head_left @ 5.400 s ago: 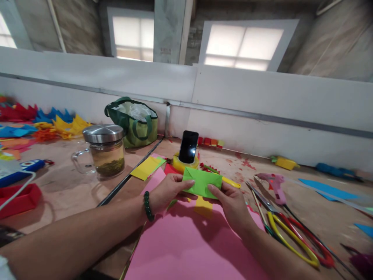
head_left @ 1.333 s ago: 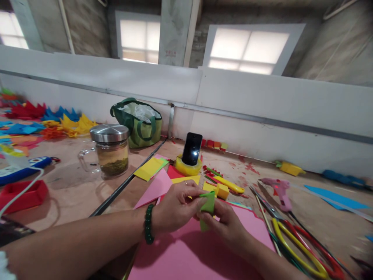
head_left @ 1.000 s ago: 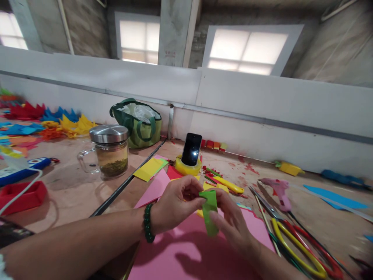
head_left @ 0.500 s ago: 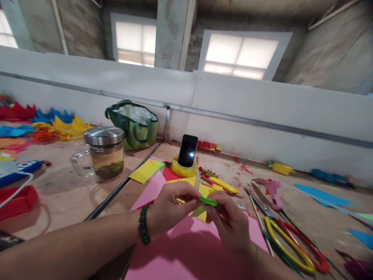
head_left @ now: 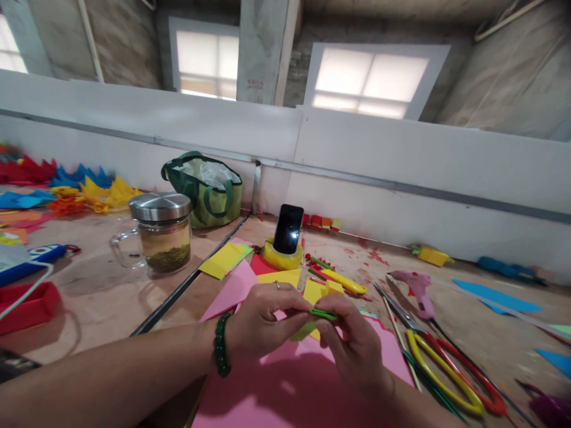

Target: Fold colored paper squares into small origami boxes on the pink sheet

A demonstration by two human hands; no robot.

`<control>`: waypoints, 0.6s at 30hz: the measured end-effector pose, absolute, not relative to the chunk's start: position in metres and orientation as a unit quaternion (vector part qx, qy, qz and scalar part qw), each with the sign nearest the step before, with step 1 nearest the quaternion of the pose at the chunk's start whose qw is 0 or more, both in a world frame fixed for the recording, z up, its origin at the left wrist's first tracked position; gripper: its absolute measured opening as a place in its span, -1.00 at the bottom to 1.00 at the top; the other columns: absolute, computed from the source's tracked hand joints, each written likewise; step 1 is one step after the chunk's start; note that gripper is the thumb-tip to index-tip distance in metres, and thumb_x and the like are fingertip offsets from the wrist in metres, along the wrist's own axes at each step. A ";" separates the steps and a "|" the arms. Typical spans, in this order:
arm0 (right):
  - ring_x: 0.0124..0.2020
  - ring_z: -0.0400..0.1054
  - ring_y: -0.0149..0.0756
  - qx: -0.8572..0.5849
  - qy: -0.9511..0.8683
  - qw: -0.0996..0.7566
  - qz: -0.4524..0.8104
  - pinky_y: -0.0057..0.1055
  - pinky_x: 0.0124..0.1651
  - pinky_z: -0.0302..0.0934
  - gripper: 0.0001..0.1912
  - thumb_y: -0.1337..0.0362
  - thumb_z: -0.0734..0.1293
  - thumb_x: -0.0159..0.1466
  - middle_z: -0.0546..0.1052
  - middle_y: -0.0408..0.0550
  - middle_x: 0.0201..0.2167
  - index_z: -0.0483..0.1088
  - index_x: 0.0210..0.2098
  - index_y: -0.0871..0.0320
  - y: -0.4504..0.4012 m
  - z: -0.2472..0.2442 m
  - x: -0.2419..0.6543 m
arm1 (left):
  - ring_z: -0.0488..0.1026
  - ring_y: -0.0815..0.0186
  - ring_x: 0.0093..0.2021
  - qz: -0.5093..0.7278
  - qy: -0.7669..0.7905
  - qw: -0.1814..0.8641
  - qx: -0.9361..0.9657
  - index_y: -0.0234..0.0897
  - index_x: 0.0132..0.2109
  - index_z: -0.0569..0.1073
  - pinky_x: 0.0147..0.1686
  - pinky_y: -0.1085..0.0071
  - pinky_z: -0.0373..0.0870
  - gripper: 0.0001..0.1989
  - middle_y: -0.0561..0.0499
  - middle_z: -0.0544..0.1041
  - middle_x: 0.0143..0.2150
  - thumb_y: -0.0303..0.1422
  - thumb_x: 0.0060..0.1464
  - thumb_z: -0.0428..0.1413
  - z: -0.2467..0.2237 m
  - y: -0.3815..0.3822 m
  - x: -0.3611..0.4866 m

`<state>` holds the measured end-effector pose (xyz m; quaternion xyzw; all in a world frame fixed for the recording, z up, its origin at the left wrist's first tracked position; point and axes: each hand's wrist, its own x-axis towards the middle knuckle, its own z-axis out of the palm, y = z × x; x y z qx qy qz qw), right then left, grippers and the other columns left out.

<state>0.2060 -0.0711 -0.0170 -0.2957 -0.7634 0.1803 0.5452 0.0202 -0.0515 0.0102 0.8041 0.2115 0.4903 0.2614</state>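
Between my two hands is a small strip of folded green paper (head_left: 323,314), held above a pink sheet (head_left: 285,386). My left hand (head_left: 272,315), with a ring and a green bead bracelet (head_left: 222,345) at the wrist, pinches its left end. At its right end, the thumb and fingers of my right hand (head_left: 352,336) are closed on it. Just beyond my fingers lie yellow paper pieces (head_left: 314,291) and a small yellow folded block (head_left: 333,288). A paler green flap (head_left: 303,331) shows beneath the strip, partly hidden by my fingers.
A phone (head_left: 288,229) leans in a yellow tape roll (head_left: 282,257). To the right lie a yellow cutter (head_left: 345,282), large scissors (head_left: 446,362) and a pink glue gun (head_left: 417,291). A lidded glass mug (head_left: 165,238) and a green bag (head_left: 218,202) stand at left.
Both hands have shifted slightly right and down with the green paper. The strip looks thinner and its folded edge shows less. Other things stay in place.
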 end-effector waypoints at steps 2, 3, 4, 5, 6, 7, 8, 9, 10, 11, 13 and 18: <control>-0.60 0.26 -0.50 -0.285 -0.771 0.542 0.176 -0.54 -0.59 0.25 -0.88 0.38 0.24 0.32 0.40 -0.12 -0.39 0.34 -0.17 0.09 -0.071 -0.018 0.206 | 0.45 0.36 -0.46 0.509 0.188 0.250 0.802 -0.37 -0.34 0.57 -0.42 0.50 0.35 -0.88 -0.06 0.55 -0.46 -0.45 0.11 0.14 0.009 -0.051 0.021; -0.60 0.26 -0.50 -0.281 -0.773 0.540 0.176 -0.55 -0.59 0.25 -0.87 0.38 0.23 0.32 0.39 -0.12 -0.39 0.34 -0.16 0.08 -0.071 -0.019 0.207 | 0.44 0.37 -0.47 0.516 0.179 0.247 0.801 -0.38 -0.35 0.56 -0.43 0.51 0.34 -0.88 -0.06 0.54 -0.48 -0.46 0.10 0.14 0.008 -0.051 0.021; -0.59 0.27 -0.51 -0.280 -0.774 0.539 0.178 -0.56 -0.58 0.26 -0.86 0.39 0.22 0.33 0.38 -0.13 -0.38 0.34 -0.16 0.07 -0.071 -0.019 0.206 | 0.43 0.38 -0.48 0.521 0.176 0.244 0.799 -0.39 -0.37 0.55 -0.44 0.51 0.34 -0.88 -0.05 0.53 -0.49 -0.46 0.10 0.14 0.008 -0.051 0.021; -0.59 0.27 -0.52 -0.282 -0.773 0.539 0.181 -0.58 -0.58 0.27 -0.86 0.40 0.22 0.33 0.38 -0.13 -0.38 0.33 -0.15 0.07 -0.071 -0.020 0.206 | 0.42 0.39 -0.49 0.521 0.177 0.242 0.799 -0.40 -0.38 0.55 -0.45 0.52 0.33 -0.87 -0.05 0.52 -0.50 -0.47 0.10 0.15 0.009 -0.051 0.022; -0.59 0.28 -0.53 -0.285 -0.769 0.541 0.186 -0.59 -0.58 0.27 -0.85 0.39 0.23 0.33 0.38 -0.13 -0.37 0.33 -0.14 0.06 -0.071 -0.020 0.206 | 0.41 0.40 -0.49 0.522 0.178 0.239 0.799 -0.40 -0.40 0.54 -0.46 0.53 0.32 -0.87 -0.04 0.51 -0.51 -0.47 0.10 0.15 0.009 -0.051 0.022; -0.59 0.29 -0.53 -0.291 -0.762 0.545 0.192 -0.60 -0.59 0.28 -0.84 0.39 0.23 0.33 0.38 -0.13 -0.36 0.32 -0.12 0.05 -0.072 -0.020 0.205 | 0.40 0.40 -0.50 0.524 0.179 0.237 0.799 -0.41 -0.41 0.53 -0.46 0.53 0.31 -0.86 -0.04 0.50 -0.52 -0.47 0.09 0.15 0.010 -0.051 0.022; -0.59 0.30 -0.53 -0.295 -0.755 0.549 0.201 -0.60 -0.59 0.29 -0.82 0.38 0.23 0.33 0.38 -0.13 -0.35 0.31 -0.10 0.04 -0.072 -0.020 0.205 | 0.40 0.41 -0.50 0.524 0.179 0.234 0.799 -0.41 -0.41 0.53 -0.46 0.53 0.31 -0.86 -0.04 0.50 -0.52 -0.48 0.09 0.15 0.011 -0.051 0.022; -0.58 0.30 -0.53 -0.298 -0.750 0.552 0.211 -0.60 -0.58 0.30 -0.81 0.37 0.23 0.33 0.38 -0.13 -0.34 0.30 -0.08 0.03 -0.073 -0.020 0.205 | 0.40 0.41 -0.50 0.523 0.178 0.232 0.800 -0.41 -0.42 0.52 -0.46 0.54 0.30 -0.86 -0.04 0.49 -0.52 -0.48 0.09 0.15 0.011 -0.052 0.022; -0.57 0.31 -0.53 -0.297 -0.745 0.554 0.221 -0.60 -0.58 0.31 -0.81 0.36 0.23 0.33 0.38 -0.14 -0.34 0.30 -0.07 0.02 -0.073 -0.020 0.205 | 0.39 0.41 -0.50 0.522 0.176 0.230 0.802 -0.41 -0.42 0.52 -0.46 0.54 0.30 -0.87 -0.03 0.49 -0.52 -0.49 0.09 0.15 0.012 -0.052 0.022; -0.57 0.32 -0.52 -0.295 -0.743 0.555 0.230 -0.58 -0.57 0.32 -0.82 0.35 0.23 0.33 0.38 -0.14 -0.34 0.30 -0.08 0.02 -0.073 -0.020 0.204 | 0.39 0.42 -0.50 0.522 0.174 0.229 0.803 -0.41 -0.42 0.52 -0.46 0.54 0.30 -0.87 -0.03 0.49 -0.52 -0.50 0.09 0.14 0.012 -0.052 0.022; -0.56 0.32 -0.52 -0.286 -0.742 0.554 0.246 -0.56 -0.54 0.33 -0.85 0.34 0.24 0.33 0.36 -0.14 -0.34 0.31 -0.11 0.04 -0.074 -0.019 0.204 | 0.39 0.41 -0.49 0.522 0.168 0.228 0.805 -0.41 -0.42 0.51 -0.45 0.53 0.31 -0.87 -0.04 0.49 -0.52 -0.52 0.09 0.14 0.012 -0.053 0.021; -0.53 0.29 -0.52 -0.268 -0.743 0.563 0.245 -0.58 -0.55 0.30 -0.93 0.34 0.22 0.34 0.34 -0.12 -0.32 0.32 -0.20 0.08 -0.073 -0.015 0.203 | 0.40 0.39 -0.46 0.525 0.161 0.221 0.806 -0.40 -0.40 0.50 -0.43 0.51 0.32 -0.88 -0.05 0.50 -0.50 -0.52 0.11 0.13 0.010 -0.053 0.021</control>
